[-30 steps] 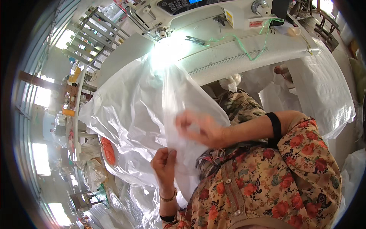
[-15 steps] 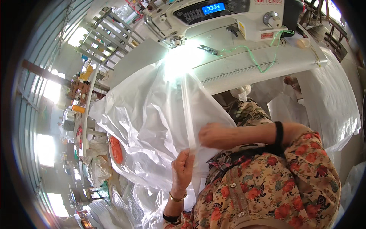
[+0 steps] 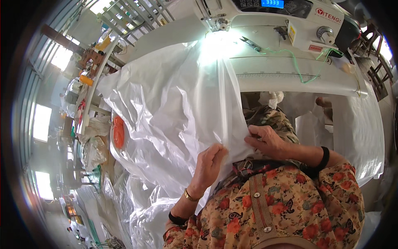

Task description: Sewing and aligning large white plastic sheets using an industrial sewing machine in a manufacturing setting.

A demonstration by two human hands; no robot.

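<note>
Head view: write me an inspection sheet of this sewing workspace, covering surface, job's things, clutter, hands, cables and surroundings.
Surface: pale table, with a ruler scale along its near edge.
Job's things: white film, wrinkled, runs up to the machine; glare hides the needle area.
Clutter: snips and loose green thread on the table; orange item at the film's left edge.
Hands: left hand, fingers closed on the film; right hand at the film's right edge, grip unclear.
Cables: nothing seen for certain.
Surroundings: bright windows at left.
</note>
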